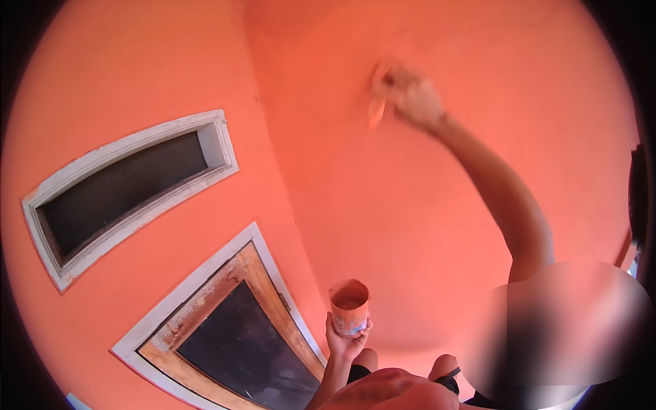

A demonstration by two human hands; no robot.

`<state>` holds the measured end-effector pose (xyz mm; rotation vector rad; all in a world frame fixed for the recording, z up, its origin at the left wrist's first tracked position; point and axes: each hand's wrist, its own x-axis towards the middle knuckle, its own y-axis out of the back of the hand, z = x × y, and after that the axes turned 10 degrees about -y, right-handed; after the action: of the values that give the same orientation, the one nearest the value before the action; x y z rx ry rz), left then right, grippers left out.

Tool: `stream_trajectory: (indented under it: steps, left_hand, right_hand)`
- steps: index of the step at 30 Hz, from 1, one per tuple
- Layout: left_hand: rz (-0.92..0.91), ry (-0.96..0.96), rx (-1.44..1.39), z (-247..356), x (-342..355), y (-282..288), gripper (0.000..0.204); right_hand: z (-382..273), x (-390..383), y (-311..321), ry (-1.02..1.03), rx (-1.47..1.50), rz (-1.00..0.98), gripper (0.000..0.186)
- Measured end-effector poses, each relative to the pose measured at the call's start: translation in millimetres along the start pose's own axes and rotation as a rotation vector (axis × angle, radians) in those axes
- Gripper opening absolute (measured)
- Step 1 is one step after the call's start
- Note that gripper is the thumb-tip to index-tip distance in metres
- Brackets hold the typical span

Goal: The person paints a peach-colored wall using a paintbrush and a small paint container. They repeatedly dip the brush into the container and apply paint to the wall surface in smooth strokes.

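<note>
Blurred orange tool [376, 115] at 1 o'clock, angled down toward 7; right hand [413, 99] holds it, fingers closed round; contact with orange wall [403, 205] unclear. Paint-smeared can [350, 318] at 6 o'clock, mouth up, reddish contents inside; left hand [347, 346] cups its lower part, fingers curled round. Wood-framed dark pane [249, 345] at 7 o'clock; white-framed dark window [126, 191] at 9.

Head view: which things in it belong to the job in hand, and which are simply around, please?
Belonging to the job, it seems:
stained container, held in the left hand;
blurred orange tool, in the raised right hand;
orange wall behind that tool.

Simply around:
white-framed window;
wood-framed glass panel.
</note>
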<state>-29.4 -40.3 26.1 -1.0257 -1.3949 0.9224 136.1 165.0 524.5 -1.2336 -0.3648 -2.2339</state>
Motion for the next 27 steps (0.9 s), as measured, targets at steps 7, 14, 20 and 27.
stream_trajectory:
  steps: [7, 14, 20, 27]
  left_hand:
    - [0.089, -0.019, 0.119, -7, -2, 31, 0.076]
    - [0.074, 0.037, 0.223, -11, -22, 60, 0.075]
    - [0.076, 0.156, 0.267, -16, -20, 96, 0.074]
    - [0.112, 0.370, 0.217, -26, -23, 135, 0.072]
  right_hand:
    - [-138, -157, 10, -0.221, 0.706, -0.424, 0.021]
    - [-175, -262, 138, -1.365, 1.341, -0.028, 0.019]
    - [-237, -373, 199, -1.714, 1.368, 0.164, 0.030]
    - [-262, -409, 231, -1.768, 1.328, 0.176, 0.031]
